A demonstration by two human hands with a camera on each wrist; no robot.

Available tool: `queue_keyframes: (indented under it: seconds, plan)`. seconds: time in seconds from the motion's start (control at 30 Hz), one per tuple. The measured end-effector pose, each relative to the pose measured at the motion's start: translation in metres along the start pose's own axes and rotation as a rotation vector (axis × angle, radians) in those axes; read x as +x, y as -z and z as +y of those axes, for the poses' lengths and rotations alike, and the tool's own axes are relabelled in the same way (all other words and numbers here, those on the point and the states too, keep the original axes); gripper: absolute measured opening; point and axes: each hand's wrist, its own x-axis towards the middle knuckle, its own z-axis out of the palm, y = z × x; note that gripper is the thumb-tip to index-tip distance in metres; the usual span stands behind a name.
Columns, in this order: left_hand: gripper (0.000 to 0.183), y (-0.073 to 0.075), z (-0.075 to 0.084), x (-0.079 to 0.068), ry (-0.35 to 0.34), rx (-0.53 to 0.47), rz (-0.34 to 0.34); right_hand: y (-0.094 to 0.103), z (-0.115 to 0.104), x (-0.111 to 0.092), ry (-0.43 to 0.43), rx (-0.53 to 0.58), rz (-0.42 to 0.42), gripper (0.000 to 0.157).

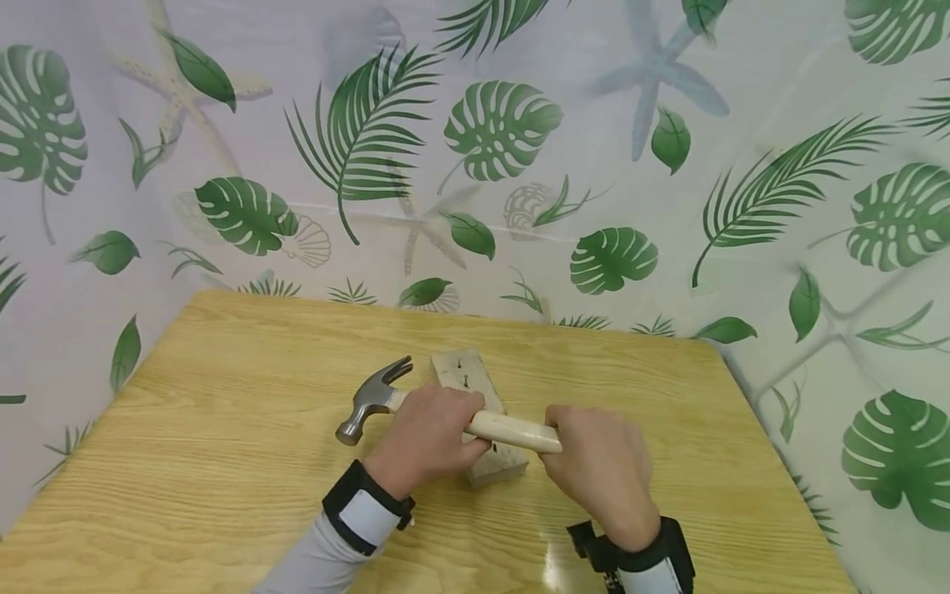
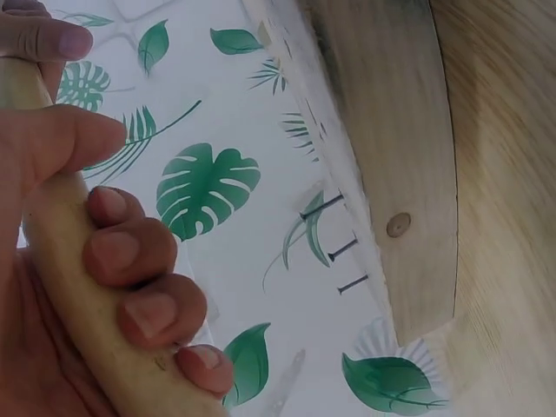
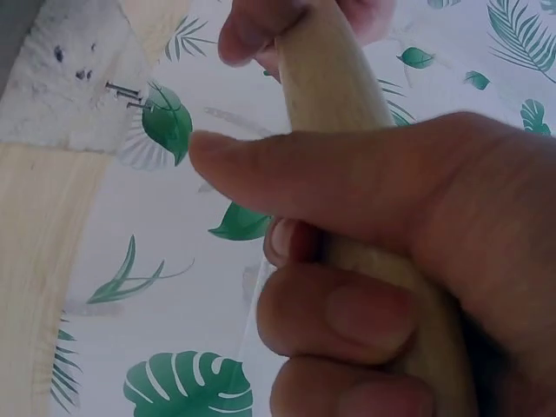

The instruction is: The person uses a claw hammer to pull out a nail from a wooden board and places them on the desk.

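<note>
Note hammer [image 1: 512,431] gripped by left hand [image 1: 430,433] near its head [image 1: 369,399] and right hand [image 1: 604,466] at the handle [image 1: 530,436] end, held above and roughly crosswise to the long axis of the nail-studded wooden block [image 1: 500,464] on the table [image 1: 223,396], with left hand nearer.

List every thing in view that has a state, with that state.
Left hand, gripping the hammer nearer its head
Right hand, gripping the handle's end
Hammer, held above the block
Block, lying on the table
Nails, three sticking partway out
Straps, round both wrists
</note>
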Motion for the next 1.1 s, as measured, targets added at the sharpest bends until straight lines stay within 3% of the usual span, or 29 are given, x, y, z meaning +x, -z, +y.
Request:
queue_keyframes:
  seconds: [0.13,0.23,0.37,0.47,0.57,0.67,0.73,0.93,1.1]
  plan:
    - [0.044,0.001,-0.003,-0.001,0.014,0.036,-0.016,-0.004,-0.002,0.003,0.000,0.031,-0.003,0.021]
    - [0.042,0.002,-0.005,-0.002,0.024,0.052,-0.032,-0.003,0.000,0.005,0.043,0.062,0.051,0.030]
    - [0.040,0.005,-0.009,-0.002,0.039,0.014,-0.036,0.015,0.004,0.005,0.142,0.294,0.195,0.035]
    - [0.038,0.012,-0.012,-0.002,0.061,-0.103,-0.012,0.034,0.012,0.003,0.167,0.552,0.307,0.028]
    - [0.033,0.021,-0.015,-0.001,0.103,-0.296,0.017,0.045,0.019,0.004,0.203,0.824,0.358,0.032]
    - [0.029,0.029,-0.016,0.000,0.142,-0.495,0.041,0.045,0.014,0.007,0.284,1.062,0.339,0.041]
    - [0.027,0.033,-0.017,0.000,0.162,-0.608,0.055,0.042,0.003,0.013,0.343,1.151,0.306,0.047]
    - [0.014,0.037,-0.012,0.001,0.142,-0.859,0.101,0.031,-0.041,0.031,0.316,1.117,0.221,0.057]
    - [0.010,0.037,-0.005,0.003,0.082,-0.901,0.116,0.021,-0.067,0.042,0.268,1.101,0.245,0.033]
